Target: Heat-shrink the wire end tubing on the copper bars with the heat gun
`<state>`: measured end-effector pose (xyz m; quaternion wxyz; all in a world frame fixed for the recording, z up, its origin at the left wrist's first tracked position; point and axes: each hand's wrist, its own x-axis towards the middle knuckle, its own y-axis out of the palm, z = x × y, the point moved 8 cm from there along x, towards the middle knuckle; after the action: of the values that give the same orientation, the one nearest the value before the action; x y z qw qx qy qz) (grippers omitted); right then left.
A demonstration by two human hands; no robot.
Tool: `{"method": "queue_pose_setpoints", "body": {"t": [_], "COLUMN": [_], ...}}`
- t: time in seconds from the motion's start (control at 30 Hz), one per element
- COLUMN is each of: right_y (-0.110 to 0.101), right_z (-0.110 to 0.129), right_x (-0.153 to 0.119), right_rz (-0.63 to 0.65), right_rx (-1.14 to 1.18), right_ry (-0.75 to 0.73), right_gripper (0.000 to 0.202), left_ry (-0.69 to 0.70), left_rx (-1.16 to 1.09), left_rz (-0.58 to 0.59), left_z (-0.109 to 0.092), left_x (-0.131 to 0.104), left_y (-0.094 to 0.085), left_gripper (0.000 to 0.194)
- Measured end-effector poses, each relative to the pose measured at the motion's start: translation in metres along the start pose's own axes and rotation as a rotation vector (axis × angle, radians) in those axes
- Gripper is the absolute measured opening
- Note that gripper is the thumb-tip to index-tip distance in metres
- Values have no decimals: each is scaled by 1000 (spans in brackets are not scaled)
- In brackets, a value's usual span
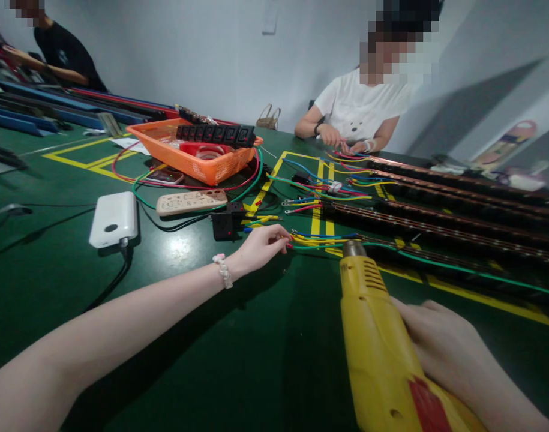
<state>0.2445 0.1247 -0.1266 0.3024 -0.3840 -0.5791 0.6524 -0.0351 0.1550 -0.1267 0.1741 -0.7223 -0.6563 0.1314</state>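
Observation:
My left hand [264, 245] is closed in a pinch on the ends of a bundle of yellow, blue and green wires [317, 241], where small red tips show at the fingers. My right hand [440, 336] is wrapped round a yellow heat gun [368, 324], its fingers partly hidden behind the body. The gun's metal nozzle [354, 249] points away from me, close to the wires. From there the wires run right to long dark strips with copper-coloured bars [436, 231]. A black socket module [223, 225] lies just left of my left hand.
An orange basket [220, 171] holds a row of black sockets [215, 133]. Nearer lie a patterned phone case [192, 203] and a white power bank [115, 219] with cables. Yellow tape [317, 219] marks the green table. Across it, a co-worker's hands [346, 146] handle wires; another person stands far left.

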Motion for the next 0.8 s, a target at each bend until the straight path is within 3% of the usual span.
{"method": "queue_pose_setpoints", "body": {"t": [0.23,0.37,0.5,0.6,0.7,0.8], "right_y": [-4,-23,-37,-46,-45,-39], "right_z": [7,29,54,72,94,109], "right_x": [2,6,15,21,27,35], "right_rz": [-71,-231,-261,-329,-342,-277], "right_rx": [-45,-88,-91,-107,-164,-178], "right_ry": [-34,-136,-154,-167,-286,-398], "right_gripper": [27,23,23,48,80,89], "left_ry": [56,136,229,197,82,-5], "left_rx": [269,348,364,326,250,127], "left_rz": [44,15,-56,-98,-86,-53], "left_z": [-9,-12,-17,-17,-9,1], "left_x": [-5,-5,-4,-2,2,8], "left_y": [6,7,5,1,0,0], "left_gripper": [24,21,19,18,19,22]}}
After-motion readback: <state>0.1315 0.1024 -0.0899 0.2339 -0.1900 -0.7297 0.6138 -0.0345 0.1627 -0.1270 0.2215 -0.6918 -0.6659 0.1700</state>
